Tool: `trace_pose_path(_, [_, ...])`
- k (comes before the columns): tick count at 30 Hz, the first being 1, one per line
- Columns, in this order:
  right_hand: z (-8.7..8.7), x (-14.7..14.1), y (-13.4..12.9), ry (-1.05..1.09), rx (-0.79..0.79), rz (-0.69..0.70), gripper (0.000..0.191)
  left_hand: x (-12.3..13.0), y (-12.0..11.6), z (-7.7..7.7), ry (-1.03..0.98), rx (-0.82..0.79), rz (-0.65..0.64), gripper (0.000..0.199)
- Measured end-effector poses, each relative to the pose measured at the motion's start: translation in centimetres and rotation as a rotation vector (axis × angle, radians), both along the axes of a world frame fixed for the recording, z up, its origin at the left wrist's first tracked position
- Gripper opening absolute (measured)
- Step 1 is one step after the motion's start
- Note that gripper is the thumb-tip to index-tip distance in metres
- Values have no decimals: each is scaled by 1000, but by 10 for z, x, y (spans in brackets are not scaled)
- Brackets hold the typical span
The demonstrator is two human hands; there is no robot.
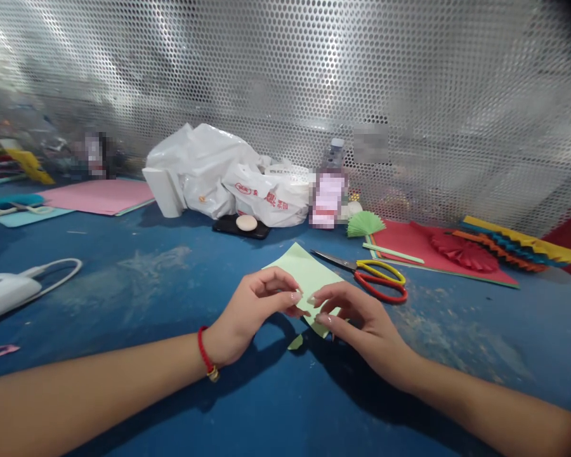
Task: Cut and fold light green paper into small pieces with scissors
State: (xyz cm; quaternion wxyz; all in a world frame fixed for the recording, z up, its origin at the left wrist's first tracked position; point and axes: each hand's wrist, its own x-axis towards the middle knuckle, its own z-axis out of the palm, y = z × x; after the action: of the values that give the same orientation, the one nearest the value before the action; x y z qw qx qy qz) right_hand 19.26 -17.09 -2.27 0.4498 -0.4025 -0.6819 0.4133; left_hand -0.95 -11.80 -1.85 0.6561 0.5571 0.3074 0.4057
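A light green sheet of paper (302,263) lies on the blue table with one corner pointing away from me. Over its near part, my left hand (261,301) has a red cord bracelet at the wrist and is closed, thumb and fingertips together at the sheet. My right hand (356,314) faces it from the other side, its curled fingers and thumb pinching the paper near the close corner. The exact contact under the fingers is partly hidden. A small green scrap (295,343) rests just below the hands. Scissors (380,276) with yellow and red handles lie beyond my right hand.
White plastic bags (204,171), a pixelated bottle (329,190) and a black phone (226,226) stand or lie at the back. Red paper (404,238) with folded fans is at right, pink paper (102,195) at left. A white device (9,293) with a cable sits left.
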Motion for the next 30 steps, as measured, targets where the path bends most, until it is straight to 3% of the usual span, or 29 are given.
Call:
trace_pose_path(3, [-1,0,2,-2,34,-6,19,2,-2,1,43,-1,-44,18])
trace_pose_path(7, [-1,1,0,-26,69,-74,6,4,-3,2,89,18,-82,19])
trace_pose_path(13, [-1,-1,-3,-101,211,-79,5,4,-3,3,121,22,4,20])
trace_pose_path(22, [0,-1,2,-88,44,-137,8,5,-5,4,99,-77,15,43])
trace_pose_path(30, [0,-1,3,-73,8,-184,11,5,-3,3,79,-90,-27,46])
